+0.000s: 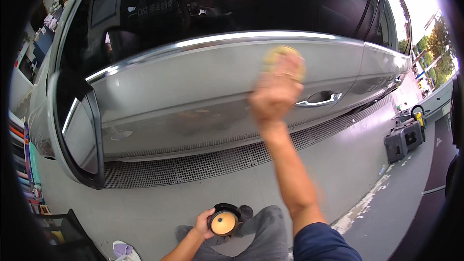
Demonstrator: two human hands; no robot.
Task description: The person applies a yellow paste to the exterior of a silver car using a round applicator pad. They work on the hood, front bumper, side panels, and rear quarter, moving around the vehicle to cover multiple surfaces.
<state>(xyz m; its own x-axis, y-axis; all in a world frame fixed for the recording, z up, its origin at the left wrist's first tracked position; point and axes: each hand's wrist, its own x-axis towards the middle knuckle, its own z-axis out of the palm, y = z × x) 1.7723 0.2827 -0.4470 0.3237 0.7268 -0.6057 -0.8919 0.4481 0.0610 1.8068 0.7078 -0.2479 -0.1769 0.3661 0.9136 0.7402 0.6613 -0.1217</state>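
My right hand, blurred by motion, is shut on a round yellow applicator sponge. The sponge appears to lie against the upper panel of a silver-grey car door, between the chrome window trim and the door handle. Down by my knees, my left hand grips an open round black container. Pale yellow paste, probably wax, fills it, with a small dark spot near the middle. A black lid-like disc shows behind the container, partly covered by it.
The car's side mirror juts out at left. A floor drain grate runs alongside the car. Grey equipment stands on the floor at right. A white and purple shoe and a black frame are at lower left.
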